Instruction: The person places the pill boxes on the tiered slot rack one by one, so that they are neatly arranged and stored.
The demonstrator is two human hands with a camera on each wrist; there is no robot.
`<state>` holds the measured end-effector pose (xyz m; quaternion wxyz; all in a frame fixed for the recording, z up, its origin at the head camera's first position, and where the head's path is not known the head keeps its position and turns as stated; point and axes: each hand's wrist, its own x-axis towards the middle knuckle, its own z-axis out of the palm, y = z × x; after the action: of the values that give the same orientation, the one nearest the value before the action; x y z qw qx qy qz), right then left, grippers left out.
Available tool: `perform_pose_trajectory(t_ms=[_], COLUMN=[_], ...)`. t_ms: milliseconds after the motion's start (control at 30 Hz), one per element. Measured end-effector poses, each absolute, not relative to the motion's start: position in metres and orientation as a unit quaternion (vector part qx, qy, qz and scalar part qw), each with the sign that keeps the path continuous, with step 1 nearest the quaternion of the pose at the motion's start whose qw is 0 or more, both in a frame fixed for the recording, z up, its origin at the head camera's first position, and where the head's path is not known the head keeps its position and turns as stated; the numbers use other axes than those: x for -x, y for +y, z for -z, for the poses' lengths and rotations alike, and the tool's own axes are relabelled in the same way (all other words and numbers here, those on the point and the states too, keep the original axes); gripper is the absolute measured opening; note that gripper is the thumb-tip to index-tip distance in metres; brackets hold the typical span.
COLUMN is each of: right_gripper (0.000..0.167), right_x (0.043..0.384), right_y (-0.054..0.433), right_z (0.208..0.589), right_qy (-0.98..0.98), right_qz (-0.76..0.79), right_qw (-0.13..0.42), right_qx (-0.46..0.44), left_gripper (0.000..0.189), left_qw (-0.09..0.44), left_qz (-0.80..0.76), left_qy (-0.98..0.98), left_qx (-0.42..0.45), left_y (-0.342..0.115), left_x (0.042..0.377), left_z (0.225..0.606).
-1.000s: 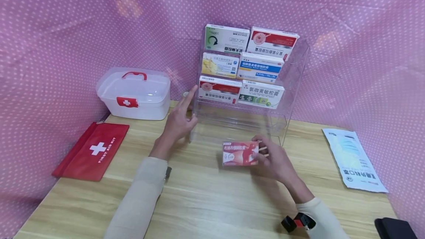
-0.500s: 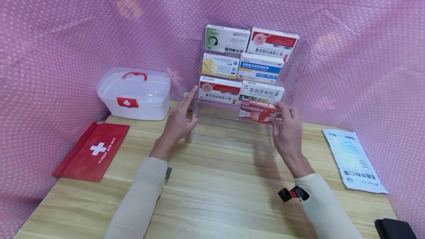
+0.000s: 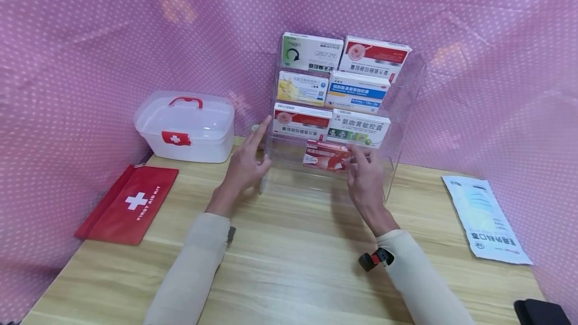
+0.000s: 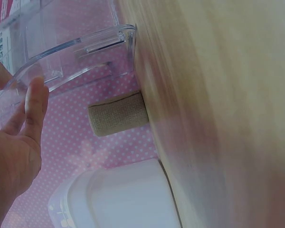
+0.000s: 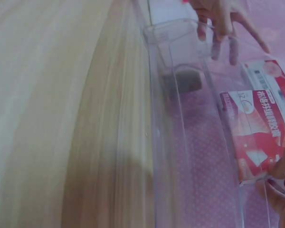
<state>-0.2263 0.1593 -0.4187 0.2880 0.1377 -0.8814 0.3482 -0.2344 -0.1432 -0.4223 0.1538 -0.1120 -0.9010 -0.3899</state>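
A red medicine box point(image 3: 326, 156) is pinched at its right end by my right hand point(image 3: 365, 179). It is at the lower front of the clear acrylic display stand point(image 3: 298, 180), below the medicine boxes standing there. In the right wrist view, the red box point(image 5: 257, 135) lies over the stand's clear tier, partly covering a box behind it. At the stand's left side, my left hand point(image 3: 246, 165) touches the edge with extended fingers. The left wrist view has those fingers point(image 4: 34, 107) against the clear side panel.
Above the red box are a green-white capsule box point(image 3: 358, 128), a red-white box point(image 3: 301, 122) and several others. A white first-aid case point(image 3: 198, 139) and red pouch point(image 3: 131, 204) lie left, a mask packet point(image 3: 485, 219) right. A bandage roll point(image 4: 118, 114) stands behind the left hand.
My right hand has lifted the red box from near the table up to the stand, then shifted it left along the lower tier. The left hand stays at the stand's side.
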Motion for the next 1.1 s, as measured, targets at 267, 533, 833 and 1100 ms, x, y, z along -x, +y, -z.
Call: perform_pose_trajectory(t_ms=[267, 533, 833, 1100], right_gripper=[0.050, 0.060, 0.070, 0.086], right_x=[0.229, 0.226, 0.223, 0.221], right_y=[0.128, 0.107, 0.101, 0.104], right_z=[0.417, 0.415, 0.411, 0.411], right_qy=[-0.888, -0.897, -0.919, -0.927], right_qz=[-0.345, -0.331, -0.305, -0.288], right_qw=[0.253, 0.221, 0.170, 0.151], right_qx=[-0.171, -0.193, -0.183, -0.186], left_gripper=[0.111, 0.109, 0.107, 0.105], left_qw=[0.152, 0.153, 0.156, 0.157], left_qz=[0.389, 0.389, 0.390, 0.394], left_qy=[-0.902, -0.902, -0.900, -0.899], left_qx=[0.105, 0.110, 0.112, 0.112], left_y=[-0.143, -0.143, -0.143, -0.142], left_x=[0.234, 0.234, 0.235, 0.235], left_z=[0.419, 0.421, 0.421, 0.423])
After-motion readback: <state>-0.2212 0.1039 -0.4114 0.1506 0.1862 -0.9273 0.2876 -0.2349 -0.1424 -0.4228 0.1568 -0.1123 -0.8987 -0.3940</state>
